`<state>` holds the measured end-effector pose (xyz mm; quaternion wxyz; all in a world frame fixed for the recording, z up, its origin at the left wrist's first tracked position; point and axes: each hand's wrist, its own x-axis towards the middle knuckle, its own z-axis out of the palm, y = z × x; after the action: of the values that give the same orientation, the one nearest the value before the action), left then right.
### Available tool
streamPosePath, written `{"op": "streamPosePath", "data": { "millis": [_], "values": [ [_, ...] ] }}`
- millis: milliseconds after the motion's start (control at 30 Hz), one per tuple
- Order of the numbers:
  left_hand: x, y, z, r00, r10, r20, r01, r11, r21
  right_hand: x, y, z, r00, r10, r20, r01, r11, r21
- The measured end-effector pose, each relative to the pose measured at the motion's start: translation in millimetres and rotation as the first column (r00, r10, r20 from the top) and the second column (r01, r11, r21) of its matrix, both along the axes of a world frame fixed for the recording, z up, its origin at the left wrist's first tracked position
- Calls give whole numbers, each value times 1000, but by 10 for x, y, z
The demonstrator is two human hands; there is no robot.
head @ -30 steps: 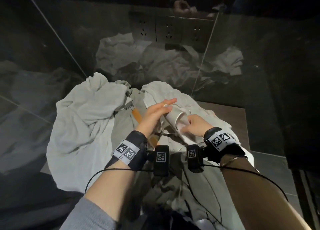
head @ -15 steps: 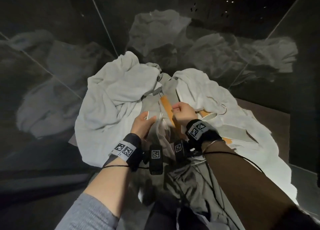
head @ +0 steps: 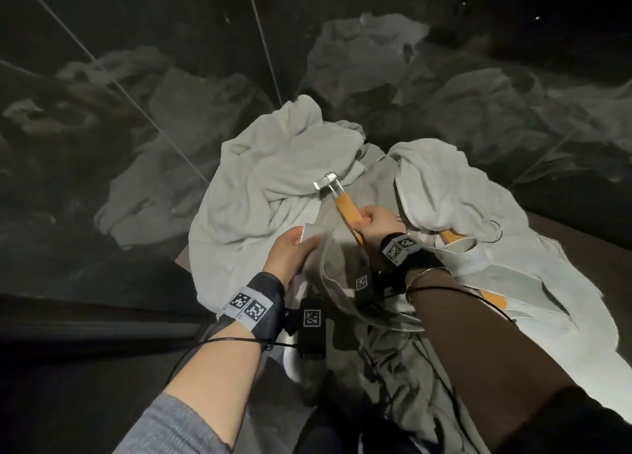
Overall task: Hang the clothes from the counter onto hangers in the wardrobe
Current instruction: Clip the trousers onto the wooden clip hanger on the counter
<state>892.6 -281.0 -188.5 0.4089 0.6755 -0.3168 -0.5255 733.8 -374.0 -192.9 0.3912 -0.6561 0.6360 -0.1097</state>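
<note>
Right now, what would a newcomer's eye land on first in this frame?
The orange wooden hanger at centre, gripped by the right hand, its metal clip lying against the pale crumpled garment to the left. The left hand pinches a light fabric edge just below. A second garment lies heaped at right, with another hanger's hook poking out.

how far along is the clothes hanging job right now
Nothing looks hung yet. In hand: the right hand grips a wooden hanger while the left hand holds a garment edge. Left: the pale garments heaped on the counter, and a second hanger.
</note>
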Motion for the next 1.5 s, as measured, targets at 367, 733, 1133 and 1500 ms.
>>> {"op": "streamPosePath", "data": {
  "millis": [367, 733, 1133, 1500],
  "values": [
    [-45, -88, 314, 992, 120, -31, -123, 949, -291, -34, 274, 324, 908, 237, 345, -204, 970, -129],
    [-406, 43, 242, 982, 14, 187, 57, 927, -370, -197, 537, 385, 790, 109, 603, -9, 986, -166],
    [-376, 243, 151, 952, -118, 281, 206, 930, -304, -212, 599, 270, 737, 68, 673, -53, 998, -43],
    [-72, 271, 122, 947, -4, 321, 102, 951, -291, -123, 449, 369, 581, -182, 793, 220, 974, 62]
  ]
}}
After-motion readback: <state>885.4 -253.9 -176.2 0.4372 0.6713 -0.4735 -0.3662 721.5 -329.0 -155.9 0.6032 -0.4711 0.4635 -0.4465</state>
